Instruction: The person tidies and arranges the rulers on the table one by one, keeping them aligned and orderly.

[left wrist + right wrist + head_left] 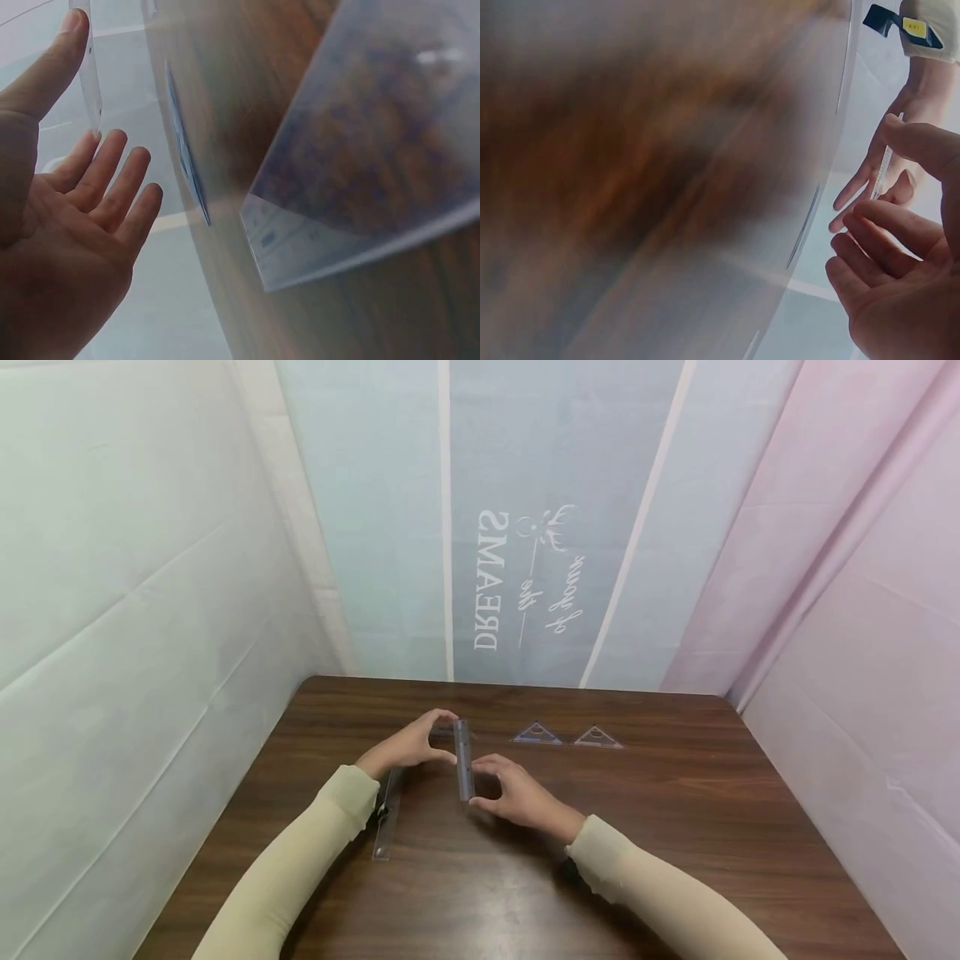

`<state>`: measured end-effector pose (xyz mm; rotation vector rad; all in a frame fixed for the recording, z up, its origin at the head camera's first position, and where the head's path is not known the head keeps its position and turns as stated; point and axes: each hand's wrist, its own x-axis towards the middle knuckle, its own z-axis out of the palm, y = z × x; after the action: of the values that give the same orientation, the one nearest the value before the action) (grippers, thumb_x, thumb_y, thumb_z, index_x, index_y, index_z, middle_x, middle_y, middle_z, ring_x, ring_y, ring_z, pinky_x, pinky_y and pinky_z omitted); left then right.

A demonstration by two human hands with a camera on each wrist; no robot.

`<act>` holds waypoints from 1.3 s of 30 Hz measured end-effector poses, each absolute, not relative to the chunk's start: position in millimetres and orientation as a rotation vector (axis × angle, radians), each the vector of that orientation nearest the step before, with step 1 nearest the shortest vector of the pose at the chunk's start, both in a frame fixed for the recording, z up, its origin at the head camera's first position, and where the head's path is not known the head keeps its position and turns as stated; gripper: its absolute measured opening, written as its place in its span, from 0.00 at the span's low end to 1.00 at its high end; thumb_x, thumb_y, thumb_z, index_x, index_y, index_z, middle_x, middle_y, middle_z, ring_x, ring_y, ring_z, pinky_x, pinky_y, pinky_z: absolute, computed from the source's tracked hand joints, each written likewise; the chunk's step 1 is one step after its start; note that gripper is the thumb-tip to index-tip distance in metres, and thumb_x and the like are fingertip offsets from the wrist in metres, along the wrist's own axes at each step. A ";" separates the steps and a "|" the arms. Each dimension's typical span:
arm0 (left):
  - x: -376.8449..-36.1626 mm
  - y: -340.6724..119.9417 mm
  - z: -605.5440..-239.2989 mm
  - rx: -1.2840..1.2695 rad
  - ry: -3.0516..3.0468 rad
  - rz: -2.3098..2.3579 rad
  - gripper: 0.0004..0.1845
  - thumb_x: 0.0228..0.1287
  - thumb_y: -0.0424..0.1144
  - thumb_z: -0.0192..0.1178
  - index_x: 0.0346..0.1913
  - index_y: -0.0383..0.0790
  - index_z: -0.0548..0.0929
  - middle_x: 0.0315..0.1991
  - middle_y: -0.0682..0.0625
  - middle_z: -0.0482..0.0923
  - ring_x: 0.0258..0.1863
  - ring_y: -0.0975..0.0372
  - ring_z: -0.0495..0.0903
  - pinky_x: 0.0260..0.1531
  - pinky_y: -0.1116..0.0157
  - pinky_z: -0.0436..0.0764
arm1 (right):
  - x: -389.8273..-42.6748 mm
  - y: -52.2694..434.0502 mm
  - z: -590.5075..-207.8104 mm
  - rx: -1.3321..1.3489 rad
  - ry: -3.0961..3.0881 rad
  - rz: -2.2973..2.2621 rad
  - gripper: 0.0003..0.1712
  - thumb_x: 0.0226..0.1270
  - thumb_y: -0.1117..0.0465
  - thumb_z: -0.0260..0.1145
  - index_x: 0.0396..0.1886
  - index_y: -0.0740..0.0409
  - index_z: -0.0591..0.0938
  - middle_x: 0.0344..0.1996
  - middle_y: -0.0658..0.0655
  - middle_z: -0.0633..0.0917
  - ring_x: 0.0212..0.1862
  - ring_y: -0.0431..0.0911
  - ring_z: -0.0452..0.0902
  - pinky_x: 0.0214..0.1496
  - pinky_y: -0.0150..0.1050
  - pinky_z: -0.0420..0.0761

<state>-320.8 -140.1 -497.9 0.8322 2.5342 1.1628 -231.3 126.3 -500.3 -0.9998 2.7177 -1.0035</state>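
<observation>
A short clear plastic ruler (463, 768) is held up over the table, its long side running away from me in the head view. My left hand (408, 745) grips it from the left, thumb at one end and index fingertip at the other, the remaining fingers spread. From the right, my right hand (527, 795) holds it likewise between thumb and fingertips. Both wrist views show it nearly edge-on; small marks line the ruler (886, 161) in the right one. Under my left wrist lies a longer clear ruler (386, 831), partly covered by the sleeve.
Two clear set squares, a bluish one (537, 733) and a paler one (597, 737), lie towards the back of the brown wooden table (675, 827). Another clear flat piece (444, 732) is partly hidden behind my left hand. Fabric walls enclose the table's back and sides.
</observation>
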 end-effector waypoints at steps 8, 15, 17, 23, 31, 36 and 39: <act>-305.0 -150.2 -497.3 0.825 2.558 1.093 0.46 0.65 0.46 0.79 0.77 0.32 0.66 0.76 0.35 0.68 0.76 0.42 0.68 0.75 0.42 0.68 | -216.0 114.1 -499.6 -1.000 2.723 -0.947 0.33 0.71 0.55 0.79 0.69 0.66 0.81 0.67 0.62 0.81 0.69 0.57 0.79 0.70 0.54 0.79; -292.2 -161.3 -500.7 0.794 2.559 1.093 0.46 0.63 0.48 0.81 0.76 0.35 0.68 0.75 0.37 0.70 0.76 0.43 0.68 0.74 0.42 0.69 | -204.7 102.6 -499.3 -1.019 2.736 -0.912 0.34 0.70 0.52 0.80 0.67 0.66 0.82 0.63 0.61 0.83 0.66 0.55 0.80 0.70 0.53 0.79; -289.0 -164.9 -502.0 0.793 2.549 1.096 0.45 0.63 0.48 0.81 0.76 0.36 0.69 0.75 0.38 0.70 0.76 0.43 0.68 0.74 0.41 0.69 | -201.5 99.9 -499.5 -1.037 2.738 -0.918 0.33 0.68 0.53 0.80 0.66 0.66 0.83 0.62 0.61 0.84 0.65 0.55 0.81 0.69 0.53 0.80; -282.5 -173.6 -506.8 0.834 2.525 1.088 0.45 0.63 0.49 0.80 0.76 0.37 0.69 0.75 0.38 0.71 0.76 0.42 0.68 0.74 0.40 0.68 | -193.0 92.2 -502.8 -1.057 2.760 -0.911 0.32 0.65 0.52 0.83 0.62 0.67 0.85 0.58 0.60 0.86 0.62 0.53 0.83 0.67 0.51 0.81; -273.2 -183.9 -508.9 0.847 2.526 1.049 0.46 0.62 0.50 0.81 0.76 0.39 0.69 0.75 0.39 0.69 0.78 0.42 0.66 0.75 0.39 0.66 | -183.3 79.7 -504.2 -0.988 2.769 -0.864 0.33 0.63 0.48 0.84 0.60 0.62 0.85 0.56 0.56 0.86 0.61 0.50 0.83 0.66 0.46 0.82; -269.7 -188.3 -508.6 0.856 2.515 1.051 0.45 0.60 0.49 0.82 0.75 0.38 0.70 0.74 0.39 0.69 0.78 0.41 0.65 0.75 0.39 0.66 | -179.1 72.8 -504.3 -0.989 2.783 -0.834 0.33 0.60 0.47 0.85 0.57 0.62 0.86 0.53 0.55 0.87 0.58 0.49 0.84 0.64 0.45 0.83; -268.6 -190.9 -509.5 0.880 2.518 1.031 0.45 0.60 0.49 0.82 0.74 0.36 0.71 0.73 0.38 0.70 0.77 0.41 0.66 0.74 0.39 0.67 | -177.0 68.6 -504.4 -0.978 2.774 -0.832 0.33 0.60 0.47 0.86 0.56 0.62 0.86 0.53 0.56 0.87 0.57 0.49 0.84 0.63 0.44 0.83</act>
<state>-268.6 -190.9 -509.5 0.8803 2.5183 1.0314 -177.0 68.6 -504.4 -0.9778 2.7744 -0.8315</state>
